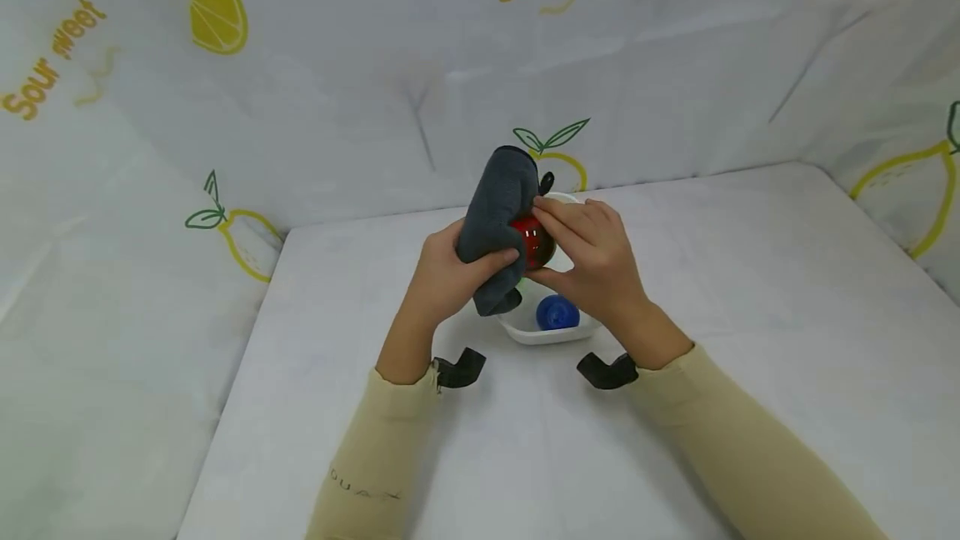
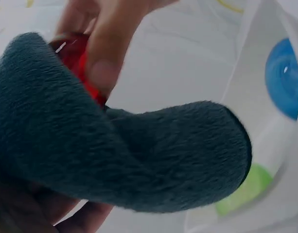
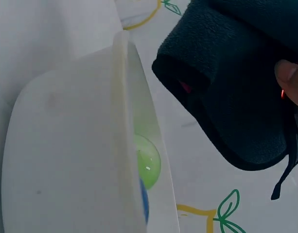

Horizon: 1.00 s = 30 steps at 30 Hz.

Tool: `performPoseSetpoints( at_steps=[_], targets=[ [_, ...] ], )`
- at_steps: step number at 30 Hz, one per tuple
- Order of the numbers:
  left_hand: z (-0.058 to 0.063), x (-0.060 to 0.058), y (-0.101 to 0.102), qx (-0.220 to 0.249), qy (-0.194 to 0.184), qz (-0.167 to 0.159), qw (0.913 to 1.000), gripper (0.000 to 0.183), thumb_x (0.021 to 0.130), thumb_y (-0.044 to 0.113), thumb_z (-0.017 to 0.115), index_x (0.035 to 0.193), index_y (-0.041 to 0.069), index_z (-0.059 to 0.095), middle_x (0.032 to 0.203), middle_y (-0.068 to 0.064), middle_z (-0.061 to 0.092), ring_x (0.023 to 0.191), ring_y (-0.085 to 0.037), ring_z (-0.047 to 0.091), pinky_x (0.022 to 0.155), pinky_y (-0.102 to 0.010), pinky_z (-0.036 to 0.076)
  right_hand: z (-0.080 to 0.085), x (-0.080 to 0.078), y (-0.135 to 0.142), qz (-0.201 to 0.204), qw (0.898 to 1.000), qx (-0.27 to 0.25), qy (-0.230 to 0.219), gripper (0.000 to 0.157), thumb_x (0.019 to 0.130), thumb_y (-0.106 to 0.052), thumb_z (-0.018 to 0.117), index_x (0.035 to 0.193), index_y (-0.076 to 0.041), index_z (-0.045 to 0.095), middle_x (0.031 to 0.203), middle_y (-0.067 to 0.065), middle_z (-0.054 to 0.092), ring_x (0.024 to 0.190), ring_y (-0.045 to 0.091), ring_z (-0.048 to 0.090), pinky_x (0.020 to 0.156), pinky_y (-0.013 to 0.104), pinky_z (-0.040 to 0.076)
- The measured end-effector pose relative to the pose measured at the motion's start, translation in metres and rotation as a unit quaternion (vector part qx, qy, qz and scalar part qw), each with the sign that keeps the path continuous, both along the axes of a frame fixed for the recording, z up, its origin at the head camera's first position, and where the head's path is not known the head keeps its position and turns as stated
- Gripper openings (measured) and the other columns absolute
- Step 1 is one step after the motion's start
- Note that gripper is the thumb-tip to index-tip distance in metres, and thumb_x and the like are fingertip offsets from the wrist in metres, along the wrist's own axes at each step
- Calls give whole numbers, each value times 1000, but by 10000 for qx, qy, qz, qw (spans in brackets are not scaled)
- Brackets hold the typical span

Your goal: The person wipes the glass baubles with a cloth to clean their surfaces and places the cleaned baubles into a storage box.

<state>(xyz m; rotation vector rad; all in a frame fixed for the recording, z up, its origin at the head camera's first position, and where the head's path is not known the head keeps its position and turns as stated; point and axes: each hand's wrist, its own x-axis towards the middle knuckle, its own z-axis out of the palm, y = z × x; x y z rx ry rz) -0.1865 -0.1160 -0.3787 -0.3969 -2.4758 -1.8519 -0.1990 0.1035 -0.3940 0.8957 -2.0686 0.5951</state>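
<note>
In the middle of the head view, a dark grey-blue towel [image 1: 495, 219] is held folded and bent, and it stands nearly upright above the table [image 1: 300, 407]. Its surface is soft and fuzzy, like short plush, with a thin black border along the edge; in the right wrist view a narrow black loop [image 3: 281, 182] hangs from it at the lower right. Against the towel's right side in the head view sits a red ball [image 1: 534, 242], very glossy, with small white reflections and a darker, brownish right part. The left hand [image 1: 444, 269] grips the towel from the left, its thumb lying across the front. The fingers of the right hand [image 1: 592, 252] pinch the ball, some above and the thumb below. Just under the hands, at the centre, is a white plastic basin [image 1: 551, 338] containing a shiny blue ball [image 1: 557, 312] and a translucent light green ball [image 3: 149, 161].
</note>
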Motion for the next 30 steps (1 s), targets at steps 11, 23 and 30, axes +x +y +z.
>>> performPoseSetpoints(
  at_steps=[11, 23, 30],
  targets=[
    [-6, -3, 13, 507, -45, -19, 9987, 49, 80, 32, 82, 123, 16, 65, 114, -3, 70, 102, -19, 67, 87, -40, 57, -6, 1, -8, 133, 9901, -847, -1112, 69, 60, -23, 96, 117, 3, 69, 115, 16, 69, 102, 31, 64, 87, 45, 51],
    [-12, -4, 15, 944, 241, 753, 9924, 38, 83, 21, 80, 114, 3, 68, 107, -13, 71, 100, -23, 67, 86, -42, 56, -4, 6, -10, 254, 9582, -893, -2706, 64, 66, -29, 92, 119, -2, 69, 96, 9, 74, 79, 20, 68, 63, 33, 53],
    [-15, -5, 16, 1023, 159, 794, 9915, 37, 82, 20, 80, 113, 3, 68, 107, -13, 71, 99, -24, 66, 88, -42, 57, 1, 7, -6, 405, 8847, -1562, -4373, 62, 79, -35, 83, 130, -6, 63, 113, 11, 71, 94, 21, 69, 79, 32, 58]
  ],
)
